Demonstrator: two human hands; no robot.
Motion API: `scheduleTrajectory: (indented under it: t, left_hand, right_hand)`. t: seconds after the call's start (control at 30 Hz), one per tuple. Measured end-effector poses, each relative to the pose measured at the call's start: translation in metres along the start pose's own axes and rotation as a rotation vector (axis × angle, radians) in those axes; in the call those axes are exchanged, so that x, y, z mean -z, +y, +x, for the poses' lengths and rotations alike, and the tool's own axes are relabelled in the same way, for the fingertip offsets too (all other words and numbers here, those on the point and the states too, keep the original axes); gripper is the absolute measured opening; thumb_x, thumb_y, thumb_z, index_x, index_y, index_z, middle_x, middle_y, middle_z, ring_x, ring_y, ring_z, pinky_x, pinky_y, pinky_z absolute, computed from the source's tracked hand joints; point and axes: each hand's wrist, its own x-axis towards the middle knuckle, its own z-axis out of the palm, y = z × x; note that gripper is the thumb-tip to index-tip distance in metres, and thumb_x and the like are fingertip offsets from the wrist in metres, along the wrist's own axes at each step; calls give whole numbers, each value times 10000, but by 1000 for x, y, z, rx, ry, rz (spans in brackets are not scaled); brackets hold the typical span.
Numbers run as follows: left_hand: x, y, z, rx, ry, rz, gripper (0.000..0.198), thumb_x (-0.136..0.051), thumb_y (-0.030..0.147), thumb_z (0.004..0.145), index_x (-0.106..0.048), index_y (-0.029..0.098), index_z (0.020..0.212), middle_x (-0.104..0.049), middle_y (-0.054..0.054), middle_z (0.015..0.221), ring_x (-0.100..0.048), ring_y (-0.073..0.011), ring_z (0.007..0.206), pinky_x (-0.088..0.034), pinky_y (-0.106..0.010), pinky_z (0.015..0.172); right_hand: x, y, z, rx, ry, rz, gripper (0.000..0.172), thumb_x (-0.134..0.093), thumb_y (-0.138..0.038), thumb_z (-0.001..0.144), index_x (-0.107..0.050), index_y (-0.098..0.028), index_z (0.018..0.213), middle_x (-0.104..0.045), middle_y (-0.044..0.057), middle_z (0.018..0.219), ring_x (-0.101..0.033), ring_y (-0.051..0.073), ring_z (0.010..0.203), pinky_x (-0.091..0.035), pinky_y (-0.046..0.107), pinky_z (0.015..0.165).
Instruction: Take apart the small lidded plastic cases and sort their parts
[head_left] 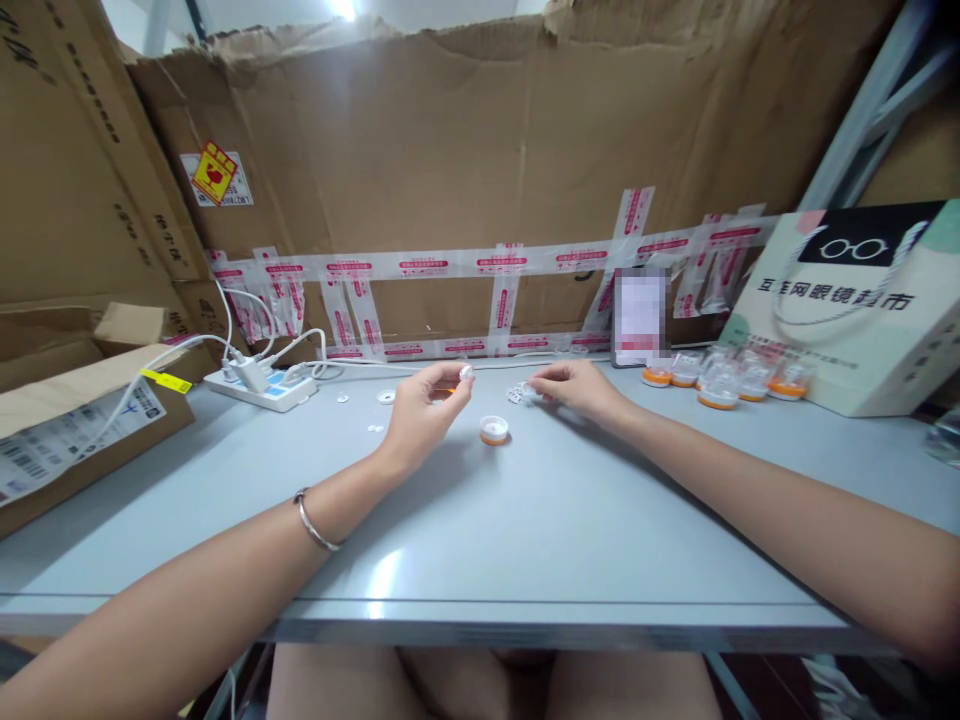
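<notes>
My left hand (426, 412) is raised a little above the table, pinching a small white piece (466, 373) between thumb and fingertips. Behind that hand shows an orange-edged part (444, 395), mostly hidden. My right hand (574, 388) reaches to a little heap of small white and clear pieces (516, 393), its fingertips closed together at the heap's right side; what they grip is too small to make out. Between the hands stands a small round container (493, 431) with a white inside and orange base. Left of my left hand lie a white disc (385, 397) and small white bits (376, 428).
Several clear-topped orange-based containers (718, 392) cluster at the right, near a phone (640, 318) and a paper bag (840, 300). A power strip (262, 388) with white cables lies at the left, beside an open carton (82, 430). Large taped cardboard (420, 150) walls the back.
</notes>
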Motion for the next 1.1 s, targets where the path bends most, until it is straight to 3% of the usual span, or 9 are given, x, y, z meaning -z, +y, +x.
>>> scheduleTrajectory:
  t: [0.2,0.37,0.57,0.73,1.0,1.1]
  left_hand:
    - [0,-9,1,-1,-27,-32,298,-546,352,780,-621,130,963,-639,-58,858,-604,-151,800,-500,-294,760]
    - [-1,-9,0,-65,-64,-42,253,-517,292,805,-623,152,988,-595,-51,910,-585,-117,761,-498,-269,746]
    - [0,4,-4,-59,-117,-154,223,-578,243,773,-556,132,965,-617,-28,777,-594,-106,718,-495,-238,689]
    - [1,11,-8,-160,-95,-181,154,-596,269,767,-556,135,832,-635,-36,801,-607,-114,736,-514,-255,708]
    - [3,16,-10,-500,3,171,160,-579,211,783,-640,189,929,-621,-39,900,-582,-110,817,-517,-245,709]
    - [3,15,-10,-536,0,220,185,-592,193,772,-640,193,951,-616,-37,880,-578,-102,774,-509,-236,676]
  right_hand:
    - [-4,7,4,-47,-60,-26,142,-622,-218,655,-676,-113,733,-597,11,551,-512,98,504,-414,233,528]
    - [-5,-15,-10,8,-7,100,207,-631,-308,673,-657,-129,775,-621,21,629,-546,106,568,-450,254,605]
    - [-14,-56,-46,215,-245,357,289,-616,-387,707,-645,-161,886,-648,19,752,-591,115,713,-471,276,725]
    - [-13,-70,-61,291,-265,420,287,-617,-378,721,-635,-180,928,-664,26,833,-604,121,763,-474,283,745]
    - [-17,-75,-69,222,-148,535,271,-686,-376,646,-619,-162,798,-678,35,788,-627,137,738,-496,299,717]
    - [-17,-74,-70,234,-155,548,275,-699,-366,632,-607,-164,794,-680,40,813,-630,143,755,-499,305,722]
